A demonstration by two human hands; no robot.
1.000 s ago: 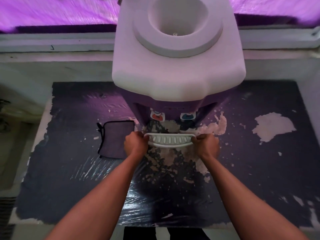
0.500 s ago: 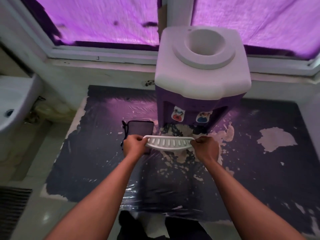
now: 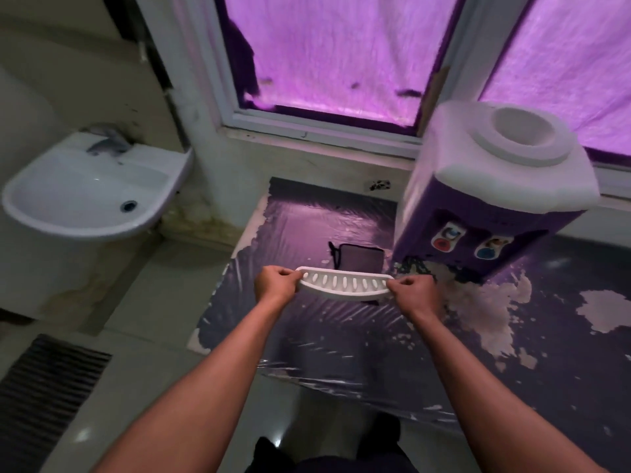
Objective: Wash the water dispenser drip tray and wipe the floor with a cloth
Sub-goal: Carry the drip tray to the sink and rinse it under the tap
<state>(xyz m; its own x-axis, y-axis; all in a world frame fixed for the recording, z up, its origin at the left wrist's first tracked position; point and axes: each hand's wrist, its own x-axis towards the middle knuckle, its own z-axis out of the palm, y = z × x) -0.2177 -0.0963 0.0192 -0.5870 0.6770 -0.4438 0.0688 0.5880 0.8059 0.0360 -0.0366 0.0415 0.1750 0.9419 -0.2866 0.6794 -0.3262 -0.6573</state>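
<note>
Head view looks down on a pale tiled floor [image 3: 143,336] with a dark, peeling sheet [image 3: 341,336] spread below the window; on the sheet stands the dispenser [image 3: 495,186], purple below and white on top, with no bottle in it. Up left a white sink [image 3: 68,230] hangs on the wall, well apart from the dispenser. The tray [image 3: 345,285], white and slotted, is off the dispenser and held level in the air over the sheet, in front of the folded dark cloth [image 3: 362,259] lying just beside the dispenser's foot. The left hand [image 3: 275,283] pinches the tray's left end and the right hand [image 3: 415,291] its right end, fingers curled and clamped on the rim. The step looks to be carrying it to the sink: keep it level so any water inside stays put, turn left, and lower it into the basin before freeing a hand for the tap
</note>
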